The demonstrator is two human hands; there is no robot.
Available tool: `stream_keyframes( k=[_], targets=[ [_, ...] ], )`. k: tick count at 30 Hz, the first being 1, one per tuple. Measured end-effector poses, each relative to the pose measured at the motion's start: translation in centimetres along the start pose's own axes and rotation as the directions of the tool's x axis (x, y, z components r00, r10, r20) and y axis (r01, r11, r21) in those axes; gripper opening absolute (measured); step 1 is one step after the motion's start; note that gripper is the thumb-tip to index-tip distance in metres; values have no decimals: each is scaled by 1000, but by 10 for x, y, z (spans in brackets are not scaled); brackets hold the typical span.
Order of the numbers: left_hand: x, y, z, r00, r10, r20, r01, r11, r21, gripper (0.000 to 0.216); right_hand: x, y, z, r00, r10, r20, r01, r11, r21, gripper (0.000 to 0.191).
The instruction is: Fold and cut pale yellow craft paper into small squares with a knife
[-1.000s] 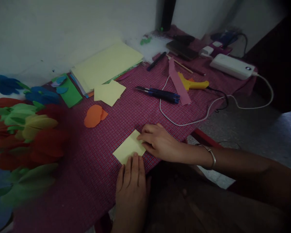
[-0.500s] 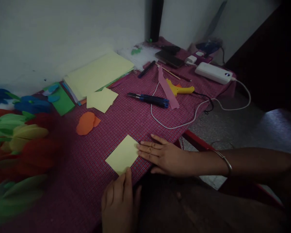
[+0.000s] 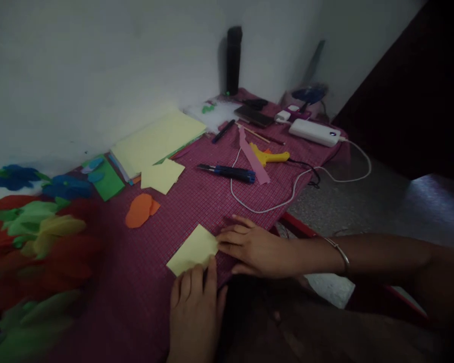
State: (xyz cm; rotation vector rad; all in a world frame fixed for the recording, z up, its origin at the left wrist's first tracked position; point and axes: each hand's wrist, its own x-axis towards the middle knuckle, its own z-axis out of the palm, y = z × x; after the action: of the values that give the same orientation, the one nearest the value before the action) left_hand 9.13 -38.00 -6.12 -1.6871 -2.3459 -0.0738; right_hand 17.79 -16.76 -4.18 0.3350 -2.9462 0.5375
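A pale yellow square of paper [image 3: 192,247] lies on the checked tablecloth [image 3: 144,282] near the table's front edge, turned with one corner toward the wall. My left hand [image 3: 194,307] rests along its near edge, fingers laid flat and pointing away from me. From the right, my right hand [image 3: 259,249] reaches in with its fingers stretched out, and the fingertips touch the right corner of the paper. Beyond the paper are orange paper cutouts [image 3: 139,210] and yellow paper pieces [image 3: 162,176]. A blue utility knife [image 3: 230,172] lies farther back.
Bright paper flowers [image 3: 45,227] crowd the left side. A stack of coloured sheets [image 3: 157,143] lies by the wall. Farther right are a pink paper strip [image 3: 254,159], a yellow glue gun [image 3: 270,155], a white power bank [image 3: 313,132] with its cable, and a dark bottle-like cylinder [image 3: 233,63].
My left hand has slid to the right and slightly forward, so its fingers lie along more of the near edge. The right hand stays at the corner. The view has tilted upward.
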Motion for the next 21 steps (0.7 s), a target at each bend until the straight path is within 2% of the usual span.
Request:
stream_keyframes(
  k=[2, 6, 9, 11, 14, 18, 21],
  targets=[
    [7, -2, 3, 1000, 15, 9, -15, 1000, -19, 45, 13, 19, -17, 997, 43, -69, -42, 999, 15, 37],
    [9, -19, -2, 999, 38, -36, -44, 984, -170, 38, 44, 76, -43, 931, 272, -242, -311, 940, -139, 34],
    [13, -38, -8, 993, -113, -35, 106, 981, -160, 51, 62, 111, -42, 906, 387, -174, -422, 867, -267, 40],
    [16, -48, -8, 975, -222, 11, 222, 972, -76, 68, 70, 122, -36, 901, 416, -119, -432, 846, -314, 38],
    [19, -52, -5, 958, -279, 64, 280, 960, -22, 82, 73, 126, -32, 905, 412, -109, -425, 848, -317, 32],
    [16, -46, -3, 955, -292, 52, 294, 955, -33, 79, 64, 119, -36, 924, 322, -205, -360, 914, -186, 39],
    [13, -43, -4, 951, -300, 77, 305, 950, -68, 73, 49, 104, -43, 958, 174, -229, -196, 978, -76, 41]
  ],
)
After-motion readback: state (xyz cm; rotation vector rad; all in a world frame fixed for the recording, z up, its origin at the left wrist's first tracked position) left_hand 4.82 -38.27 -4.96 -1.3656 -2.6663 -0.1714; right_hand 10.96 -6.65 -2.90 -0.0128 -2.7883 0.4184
